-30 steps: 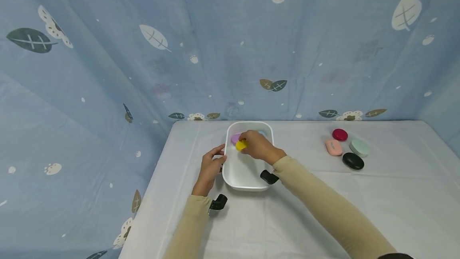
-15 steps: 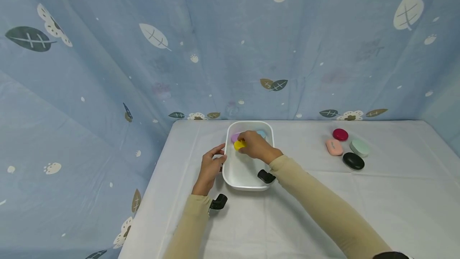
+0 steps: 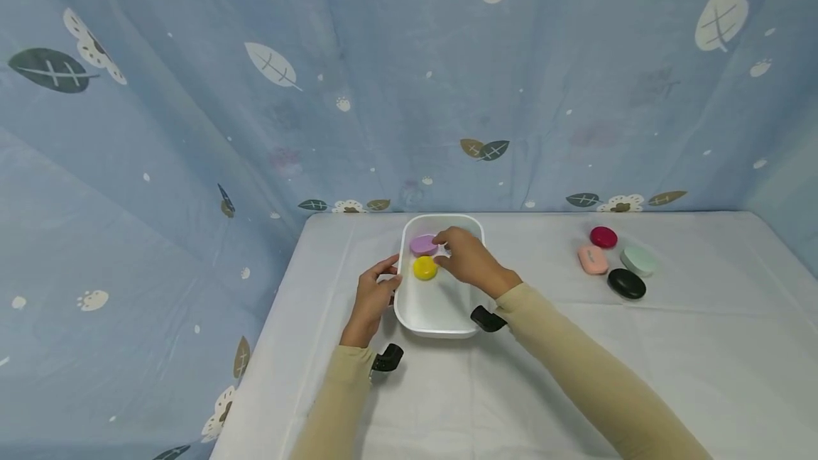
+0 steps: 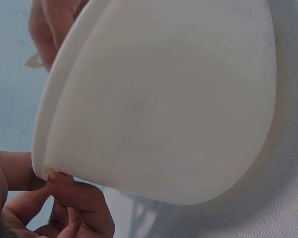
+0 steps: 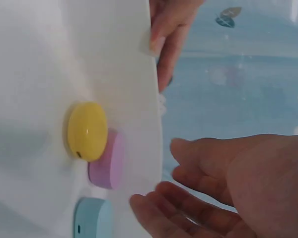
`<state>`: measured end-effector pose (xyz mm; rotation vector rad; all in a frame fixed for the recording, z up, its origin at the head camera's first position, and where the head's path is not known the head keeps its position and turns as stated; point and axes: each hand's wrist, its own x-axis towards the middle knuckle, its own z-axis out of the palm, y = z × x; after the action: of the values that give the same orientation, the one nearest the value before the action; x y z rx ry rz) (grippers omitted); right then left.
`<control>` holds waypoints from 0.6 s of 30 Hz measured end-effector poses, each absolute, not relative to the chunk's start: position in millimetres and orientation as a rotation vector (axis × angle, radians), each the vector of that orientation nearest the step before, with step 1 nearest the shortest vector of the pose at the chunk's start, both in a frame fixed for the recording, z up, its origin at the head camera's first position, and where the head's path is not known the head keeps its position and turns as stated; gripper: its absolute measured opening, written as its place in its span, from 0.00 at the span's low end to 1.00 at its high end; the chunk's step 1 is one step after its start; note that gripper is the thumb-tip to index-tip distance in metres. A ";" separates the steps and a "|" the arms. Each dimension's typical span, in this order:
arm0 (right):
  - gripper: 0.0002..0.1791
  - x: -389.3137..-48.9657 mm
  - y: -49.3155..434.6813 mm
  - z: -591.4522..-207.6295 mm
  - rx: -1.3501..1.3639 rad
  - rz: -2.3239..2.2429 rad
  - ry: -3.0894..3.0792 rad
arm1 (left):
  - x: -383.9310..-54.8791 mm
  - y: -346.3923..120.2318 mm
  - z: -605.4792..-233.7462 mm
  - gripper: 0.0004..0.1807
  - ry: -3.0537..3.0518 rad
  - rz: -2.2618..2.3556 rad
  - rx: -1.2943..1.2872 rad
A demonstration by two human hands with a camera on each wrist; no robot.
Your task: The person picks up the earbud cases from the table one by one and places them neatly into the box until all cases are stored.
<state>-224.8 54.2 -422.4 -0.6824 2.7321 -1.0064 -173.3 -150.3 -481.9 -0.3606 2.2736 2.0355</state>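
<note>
A white rectangular tray (image 3: 434, 311) stands on the table, its left rim pinched by my left hand (image 3: 373, 297) between thumb and fingers. Inside it lie a round yellow soap-like piece (image 3: 424, 268) and, just behind, an oval purple one (image 3: 423, 245). My right hand (image 3: 471, 261) hovers over the tray with thumb and fingers apart, holding nothing, right of the yellow piece. A light blue piece (image 5: 93, 220) shows in the right wrist view beside the purple one; my right hand hides it in the head view. The left wrist view shows mostly the tray's outer side.
On the table's right lie a dark red round piece (image 3: 603, 237), a pink bar (image 3: 593, 260), a pale green piece (image 3: 637, 260) and a black oval one (image 3: 627, 284). A blue patterned curtain (image 3: 396, 91) hangs behind the white-covered table (image 3: 562, 346).
My right hand has let go of the yellow piece, which now lies in the tray in front of the purple one. That hand has drawn slightly right. My left hand stays at the rim.
</note>
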 end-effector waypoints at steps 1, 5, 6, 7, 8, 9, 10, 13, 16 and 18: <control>0.20 -222.4 57.8 -421.6 -0.664 -1.029 2.739 | -173.5 -150.0 -482.3 0.24 2.275 2.038 -0.359; 0.20 -213.7 73.0 -420.1 -0.606 -1.129 2.766 | -174.3 -149.8 -483.9 0.24 2.274 2.037 -0.370; 0.19 -211.7 77.3 -420.3 -0.593 -1.158 2.769 | -174.5 -149.9 -483.9 0.24 2.276 2.036 -0.370; 0.19 -209.7 81.6 -420.7 -0.588 -1.178 2.782 | -174.8 -150.0 -484.3 0.24 2.274 2.036 -0.373; 0.19 -207.7 86.2 -420.9 -0.578 -1.198 2.791 | -175.1 -150.0 -484.5 0.24 2.274 2.034 -0.377; 0.19 -205.7 91.0 -421.6 -0.573 -1.217 2.802 | -175.2 -149.9 -484.3 0.24 2.273 2.034 -0.381; 0.19 -203.5 96.2 -422.6 -0.560 -1.236 2.810 | -175.0 -149.9 -484.2 0.24 2.276 2.032 -0.380; 0.19 -196.7 113.6 -426.1 -0.553 -1.288 2.847 | -174.5 -149.7 -484.0 0.24 2.280 2.026 -0.388; 0.18 -191.2 132.2 -431.9 -0.535 -1.338 2.875 | -173.9 -149.7 -483.9 0.24 2.284 2.020 -0.394; 0.18 -187.2 144.3 -434.9 -0.514 -1.360 2.894 | -173.6 -149.6 -484.0 0.23 2.283 2.019 -0.397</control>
<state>-187.2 144.3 -434.9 -0.5141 2.8944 -1.3604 -173.6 -149.6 -484.0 -0.3966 2.2834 2.0186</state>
